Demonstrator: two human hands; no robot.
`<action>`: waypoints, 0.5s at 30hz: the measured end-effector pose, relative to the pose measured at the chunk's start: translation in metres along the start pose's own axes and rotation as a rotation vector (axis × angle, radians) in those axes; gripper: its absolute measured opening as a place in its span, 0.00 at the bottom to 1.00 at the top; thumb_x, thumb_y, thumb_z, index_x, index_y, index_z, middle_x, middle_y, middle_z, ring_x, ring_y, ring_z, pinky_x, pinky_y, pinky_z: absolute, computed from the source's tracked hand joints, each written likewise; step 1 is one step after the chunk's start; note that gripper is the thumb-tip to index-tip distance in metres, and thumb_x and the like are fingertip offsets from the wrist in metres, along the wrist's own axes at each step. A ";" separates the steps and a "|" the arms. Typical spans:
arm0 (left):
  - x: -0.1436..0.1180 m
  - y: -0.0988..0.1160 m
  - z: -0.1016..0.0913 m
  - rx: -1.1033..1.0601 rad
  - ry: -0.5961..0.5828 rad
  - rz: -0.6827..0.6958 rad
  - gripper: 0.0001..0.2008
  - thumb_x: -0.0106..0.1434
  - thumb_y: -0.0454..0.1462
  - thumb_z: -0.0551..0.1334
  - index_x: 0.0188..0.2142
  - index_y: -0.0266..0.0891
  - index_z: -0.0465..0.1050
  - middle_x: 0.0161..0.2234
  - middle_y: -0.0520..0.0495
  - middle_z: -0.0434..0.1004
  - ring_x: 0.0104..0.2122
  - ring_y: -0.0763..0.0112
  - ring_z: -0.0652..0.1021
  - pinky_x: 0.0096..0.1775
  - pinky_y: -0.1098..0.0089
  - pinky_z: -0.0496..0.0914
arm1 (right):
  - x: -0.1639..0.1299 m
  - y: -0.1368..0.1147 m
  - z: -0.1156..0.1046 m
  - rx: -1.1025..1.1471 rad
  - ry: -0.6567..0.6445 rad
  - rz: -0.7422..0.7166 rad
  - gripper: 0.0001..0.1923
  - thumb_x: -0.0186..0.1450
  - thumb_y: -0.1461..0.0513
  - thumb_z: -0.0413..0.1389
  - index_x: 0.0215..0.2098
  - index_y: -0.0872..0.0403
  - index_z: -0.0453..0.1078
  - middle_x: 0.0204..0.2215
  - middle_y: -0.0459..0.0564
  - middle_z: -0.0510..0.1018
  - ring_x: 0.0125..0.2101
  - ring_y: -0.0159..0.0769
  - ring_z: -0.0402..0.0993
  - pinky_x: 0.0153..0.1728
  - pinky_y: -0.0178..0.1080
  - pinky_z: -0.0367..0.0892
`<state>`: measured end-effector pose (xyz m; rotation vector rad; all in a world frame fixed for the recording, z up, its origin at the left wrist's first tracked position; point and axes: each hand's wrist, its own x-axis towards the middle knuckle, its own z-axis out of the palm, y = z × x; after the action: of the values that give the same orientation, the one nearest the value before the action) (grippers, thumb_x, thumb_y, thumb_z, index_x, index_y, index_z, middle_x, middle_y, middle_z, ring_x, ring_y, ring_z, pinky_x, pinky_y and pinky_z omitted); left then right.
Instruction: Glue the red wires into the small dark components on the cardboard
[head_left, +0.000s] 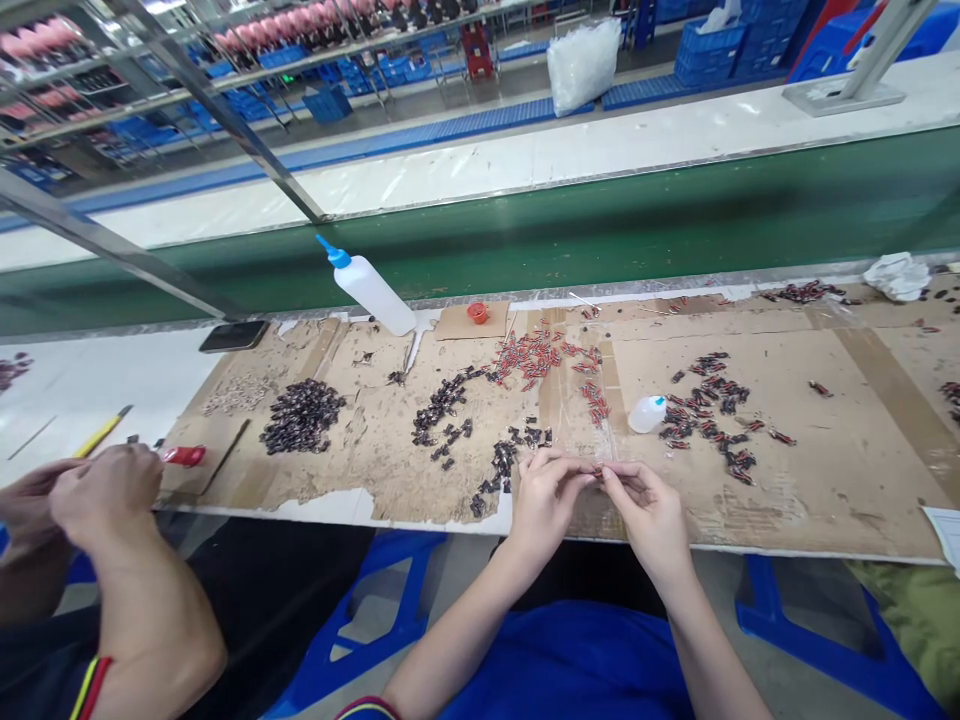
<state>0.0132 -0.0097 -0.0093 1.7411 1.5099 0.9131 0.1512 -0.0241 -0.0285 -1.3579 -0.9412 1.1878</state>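
I see my left hand (546, 497) and right hand (651, 510) meeting at the near edge of the cardboard sheet (825, 450), fingertips pinched narrow on a small red and dark part (598, 470) held between them; it is too small for me to tell its shape. Just beyond my left hand lie loose dark pieces (501, 462), with a heap of red pieces (536, 358) farther back. A small white bottle (646, 413) lies just beyond my right hand. Far left, a co-worker's hands (90, 495) are closed together near a red tool (184, 456).
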 end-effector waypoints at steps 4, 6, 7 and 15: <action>0.001 0.003 0.003 -0.187 0.044 -0.064 0.03 0.60 0.35 0.66 0.31 0.42 0.80 0.31 0.47 0.80 0.36 0.66 0.78 0.42 0.64 0.72 | -0.003 -0.004 0.002 -0.012 0.043 -0.043 0.20 0.55 0.46 0.63 0.29 0.54 0.74 0.27 0.52 0.82 0.30 0.41 0.81 0.36 0.43 0.77; 0.001 0.005 0.005 -0.282 0.047 -0.081 0.04 0.60 0.36 0.66 0.32 0.42 0.81 0.32 0.46 0.80 0.36 0.67 0.79 0.41 0.65 0.73 | -0.004 -0.006 0.002 -0.026 0.073 -0.071 0.19 0.56 0.46 0.62 0.29 0.54 0.74 0.27 0.52 0.82 0.30 0.41 0.81 0.36 0.43 0.77; 0.001 0.006 0.005 -0.325 0.036 -0.087 0.04 0.59 0.36 0.66 0.32 0.42 0.81 0.33 0.46 0.80 0.36 0.67 0.79 0.41 0.66 0.73 | -0.005 -0.006 0.002 -0.034 0.083 -0.082 0.19 0.56 0.46 0.62 0.29 0.54 0.75 0.27 0.52 0.82 0.30 0.42 0.81 0.36 0.43 0.77; 0.001 0.009 0.004 -0.398 -0.003 -0.138 0.04 0.58 0.34 0.65 0.31 0.39 0.80 0.33 0.45 0.81 0.37 0.66 0.79 0.44 0.65 0.73 | -0.004 -0.008 -0.004 -0.149 0.044 -0.139 0.16 0.59 0.49 0.61 0.30 0.53 0.77 0.31 0.53 0.83 0.34 0.43 0.81 0.40 0.45 0.76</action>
<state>0.0215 -0.0104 -0.0041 1.3367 1.3192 1.0548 0.1549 -0.0280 -0.0203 -1.4056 -1.0916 0.9952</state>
